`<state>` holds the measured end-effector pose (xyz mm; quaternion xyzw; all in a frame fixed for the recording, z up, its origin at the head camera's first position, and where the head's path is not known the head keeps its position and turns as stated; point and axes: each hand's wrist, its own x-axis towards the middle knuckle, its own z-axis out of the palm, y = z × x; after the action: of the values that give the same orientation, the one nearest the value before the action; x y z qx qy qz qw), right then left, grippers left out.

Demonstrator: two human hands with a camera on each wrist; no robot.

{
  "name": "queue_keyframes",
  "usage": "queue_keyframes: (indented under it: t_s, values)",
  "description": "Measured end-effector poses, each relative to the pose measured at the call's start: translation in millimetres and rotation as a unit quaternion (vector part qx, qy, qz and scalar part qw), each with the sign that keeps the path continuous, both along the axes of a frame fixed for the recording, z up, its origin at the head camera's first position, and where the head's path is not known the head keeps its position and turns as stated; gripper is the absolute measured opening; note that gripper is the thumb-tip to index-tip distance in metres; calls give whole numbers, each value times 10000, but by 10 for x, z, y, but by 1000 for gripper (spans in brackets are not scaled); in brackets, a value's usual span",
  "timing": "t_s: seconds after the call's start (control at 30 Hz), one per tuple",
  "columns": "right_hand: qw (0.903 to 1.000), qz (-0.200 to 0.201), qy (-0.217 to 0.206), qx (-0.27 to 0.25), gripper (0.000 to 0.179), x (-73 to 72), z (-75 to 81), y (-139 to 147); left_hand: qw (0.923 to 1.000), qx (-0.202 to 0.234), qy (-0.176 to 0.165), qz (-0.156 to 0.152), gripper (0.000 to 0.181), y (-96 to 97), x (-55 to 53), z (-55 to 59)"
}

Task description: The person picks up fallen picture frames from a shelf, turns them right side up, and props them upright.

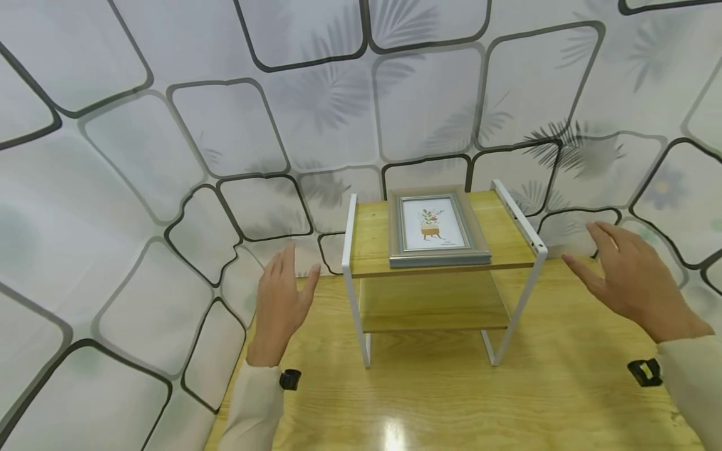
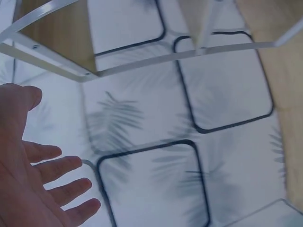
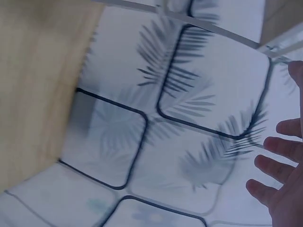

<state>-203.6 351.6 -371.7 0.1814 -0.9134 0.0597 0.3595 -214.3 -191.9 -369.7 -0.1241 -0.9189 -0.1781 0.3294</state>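
On the top board of a small two-tier shelf [image 1: 434, 300] lies a picture frame [image 1: 478, 235] with a beige border and a print of a potted plant. My left hand [image 1: 280, 304] hovers to the left of the shelf, fingers extended and thumb apart, holding nothing. To the right of the shelf, my right hand [image 1: 634, 272] is raised with its fingers spread and nothing in it. Both wrist views show the palms bare, the left hand [image 2: 38, 175] and the right hand [image 3: 286, 165] each near the shelf's white metal rails.
White metal legs [image 1: 521, 300] carry the shelf on a glossy wood-look floor [image 1: 429, 401]. Behind and to the left stand walls [image 1: 321, 113] covered in paper with dark rounded outlines and leaf prints. The lower board [image 1: 434, 310] sits beneath the top one.
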Motion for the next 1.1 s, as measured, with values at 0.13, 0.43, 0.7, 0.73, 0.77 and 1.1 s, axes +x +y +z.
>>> queue_keyframes:
  t_s: [0.13,0.43,0.7,0.73,0.77,1.1]
  values:
    - [9996,124,266,-52,85,-93,277,-68,9998,142,-125,-116,67,113,-70,261]
    - [9988,479,98,-21,67,-264,777,-311,9989,84,70,-451,63,459,-171,731]
    - [9958,413,-810,-51,65,-283,1058,-696,9979,-262,-122,-572,61,798,-188,1029]
    - [9954,417,-863,-44,65,-289,1079,-744,9977,-334,-208,-546,61,840,-185,1055]
    - [9952,429,-874,-23,64,-297,1099,-791,9973,-427,-314,-508,61,881,-182,1079]
    - [9811,40,-1791,727,67,-374,1208,-1246,9748,-1319,-1798,83,64,1225,-150,1167]
